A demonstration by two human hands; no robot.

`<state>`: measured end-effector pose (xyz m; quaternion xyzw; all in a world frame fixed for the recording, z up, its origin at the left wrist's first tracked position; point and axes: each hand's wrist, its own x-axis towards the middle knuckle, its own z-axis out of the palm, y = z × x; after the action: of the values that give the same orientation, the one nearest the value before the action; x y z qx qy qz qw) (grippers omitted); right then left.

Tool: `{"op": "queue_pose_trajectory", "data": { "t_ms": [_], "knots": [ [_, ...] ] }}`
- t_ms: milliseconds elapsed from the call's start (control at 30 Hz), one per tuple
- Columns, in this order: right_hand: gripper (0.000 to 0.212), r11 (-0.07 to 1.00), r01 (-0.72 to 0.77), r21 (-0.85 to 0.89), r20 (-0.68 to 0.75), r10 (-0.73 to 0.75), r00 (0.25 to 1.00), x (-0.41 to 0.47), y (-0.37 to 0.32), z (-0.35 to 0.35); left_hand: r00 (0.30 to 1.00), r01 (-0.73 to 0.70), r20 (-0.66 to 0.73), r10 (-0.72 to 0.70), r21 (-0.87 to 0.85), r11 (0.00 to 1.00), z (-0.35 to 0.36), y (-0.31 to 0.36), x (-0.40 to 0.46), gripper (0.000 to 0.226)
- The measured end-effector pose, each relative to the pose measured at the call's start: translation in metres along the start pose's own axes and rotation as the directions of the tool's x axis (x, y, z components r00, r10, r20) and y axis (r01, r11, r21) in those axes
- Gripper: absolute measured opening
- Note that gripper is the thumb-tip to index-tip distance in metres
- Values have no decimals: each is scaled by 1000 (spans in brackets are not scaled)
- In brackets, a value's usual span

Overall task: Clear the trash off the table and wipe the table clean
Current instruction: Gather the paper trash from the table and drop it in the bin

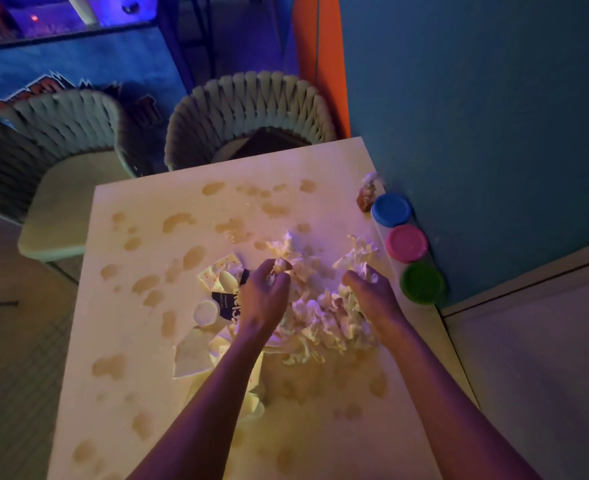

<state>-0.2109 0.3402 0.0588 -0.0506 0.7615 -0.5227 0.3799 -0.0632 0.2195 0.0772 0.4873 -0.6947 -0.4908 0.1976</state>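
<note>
The left hand (263, 294) is covering part of the white lettering on a dark torn wrapper (224, 302), leaving it unreadable. The right hand's (369, 289) fingertips are sinking out of sight into the crumpled napkins (320, 317). The forearms are hiding paper scraps (196, 355) beneath them. The small bottle (367, 194) by the wall is blurring beyond recognition.
</note>
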Motion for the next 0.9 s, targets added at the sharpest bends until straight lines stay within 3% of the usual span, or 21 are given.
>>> {"op": "queue_pose_trajectory", "data": {
  "t_ms": [100, 200, 267, 433, 567, 733, 900],
  "knots": [
    [11, 999, 45, 25, 18, -45, 999, -20, 6, -5, 1000, -21, 14, 21, -37, 999, 7, 2, -22, 22],
    [32, 992, 120, 35, 24, -121, 992, -33, 14, -14, 998, -58, 26, 59, -36, 998, 14, 4, -41, 18],
    [28, 990, 132, 45, 24, -133, 991, -43, 17, -21, 998, -60, 35, 61, -31, 998, 18, 6, -53, 16],
    [13, 997, 12, 81, -21, -11, 1000, -75, 25, -41, 993, -85, 82, 86, -22, 996, 30, 11, -84, 18],
    [7, 973, -48, 224, -76, 66, 995, -103, 32, -58, 982, -130, 137, 129, 3, 991, 39, 13, -102, 23],
    [20, 922, -8, 388, -198, 92, 976, -130, 42, -69, 956, -207, 219, 198, 21, 978, 42, 13, -123, 12],
    [40, 909, 68, 412, -403, 115, 908, -175, 62, -69, 893, -257, 386, 233, 12, 966, 40, 2, -155, 14]
  ]
}}
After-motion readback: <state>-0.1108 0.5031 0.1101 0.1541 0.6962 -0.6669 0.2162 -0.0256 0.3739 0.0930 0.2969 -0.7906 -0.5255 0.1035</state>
